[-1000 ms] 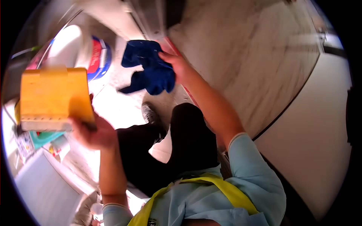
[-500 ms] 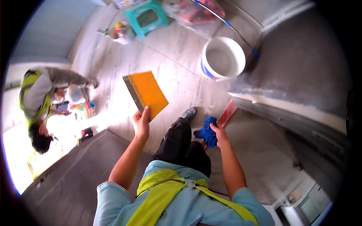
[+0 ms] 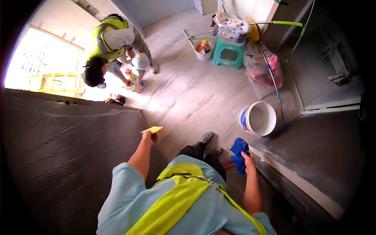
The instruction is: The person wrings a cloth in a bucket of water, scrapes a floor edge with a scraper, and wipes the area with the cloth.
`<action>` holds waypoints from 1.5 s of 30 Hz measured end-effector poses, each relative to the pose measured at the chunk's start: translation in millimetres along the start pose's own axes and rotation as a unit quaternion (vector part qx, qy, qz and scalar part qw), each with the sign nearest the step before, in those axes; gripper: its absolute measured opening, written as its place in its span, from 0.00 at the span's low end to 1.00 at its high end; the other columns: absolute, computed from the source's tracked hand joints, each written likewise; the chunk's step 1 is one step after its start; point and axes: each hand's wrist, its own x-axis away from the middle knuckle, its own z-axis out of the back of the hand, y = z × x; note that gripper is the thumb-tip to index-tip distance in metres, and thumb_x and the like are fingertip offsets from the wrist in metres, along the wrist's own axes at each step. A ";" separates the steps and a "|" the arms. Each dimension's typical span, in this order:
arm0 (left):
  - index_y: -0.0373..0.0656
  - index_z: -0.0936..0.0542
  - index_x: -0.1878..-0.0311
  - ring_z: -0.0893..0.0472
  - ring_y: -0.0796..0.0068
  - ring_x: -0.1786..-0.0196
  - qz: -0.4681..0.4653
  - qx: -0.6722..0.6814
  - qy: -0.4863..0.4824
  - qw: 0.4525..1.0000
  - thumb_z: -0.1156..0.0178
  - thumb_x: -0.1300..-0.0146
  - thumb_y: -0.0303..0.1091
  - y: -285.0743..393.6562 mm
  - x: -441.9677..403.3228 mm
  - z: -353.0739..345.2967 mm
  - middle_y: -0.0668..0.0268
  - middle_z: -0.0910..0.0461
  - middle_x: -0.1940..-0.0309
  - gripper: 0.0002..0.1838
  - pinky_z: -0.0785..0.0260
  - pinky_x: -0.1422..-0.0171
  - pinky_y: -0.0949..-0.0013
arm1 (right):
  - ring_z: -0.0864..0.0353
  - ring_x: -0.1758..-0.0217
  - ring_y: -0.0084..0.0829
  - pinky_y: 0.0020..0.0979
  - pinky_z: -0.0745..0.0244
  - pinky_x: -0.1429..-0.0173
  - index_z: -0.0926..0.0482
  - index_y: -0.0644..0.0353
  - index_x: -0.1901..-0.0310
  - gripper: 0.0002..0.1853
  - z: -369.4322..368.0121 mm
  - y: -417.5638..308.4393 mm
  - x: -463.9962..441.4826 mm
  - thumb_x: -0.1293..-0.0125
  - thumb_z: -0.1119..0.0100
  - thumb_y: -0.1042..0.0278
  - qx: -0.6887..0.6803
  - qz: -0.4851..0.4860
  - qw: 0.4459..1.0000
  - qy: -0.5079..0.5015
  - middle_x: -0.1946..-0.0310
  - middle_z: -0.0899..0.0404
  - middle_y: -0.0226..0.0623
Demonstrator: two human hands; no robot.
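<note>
My left hand (image 3: 150,137) is closed on the near end of a thin yellow-orange rectangular slab (image 3: 153,129). The slab is seen almost edge-on, just past the corner of a dark grey surface at left. What kind of tool or board it is, I cannot make out. In my right hand (image 3: 248,161) is a crumpled blue cloth (image 3: 239,152), bunched between thumb and fingers. A white bucket (image 3: 263,118) with a blue label stands on the floor beyond the cloth. Below the cloth, part of a red bar (image 3: 228,164) shows beside my legs.
At upper left, a person in a yellow vest (image 3: 111,37) bends over a small bucket (image 3: 135,84), one hand at its rim. Near the back stand a teal stool (image 3: 229,55), a white pail (image 3: 203,51), a plastic bag (image 3: 263,68) and a blue-and-grey pole (image 3: 270,70).
The view has swung up and round, showing more of the room. My left hand has brought the slab lower and turned it from face-on to nearly edge-on. The blue cloth stays in my right hand.
</note>
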 end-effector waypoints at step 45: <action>0.36 0.27 0.57 0.17 0.67 0.68 -0.022 0.180 0.095 0.979 0.53 0.35 0.23 468.6 -497.6 37.4 0.61 0.21 0.69 0.07 0.21 0.61 0.62 | 0.24 0.48 0.44 0.38 0.31 0.43 0.25 0.67 0.49 0.25 -265.5 -117.5 -44.8 0.44 0.34 0.58 0.486 -0.287 0.787 0.249 0.51 0.22 0.49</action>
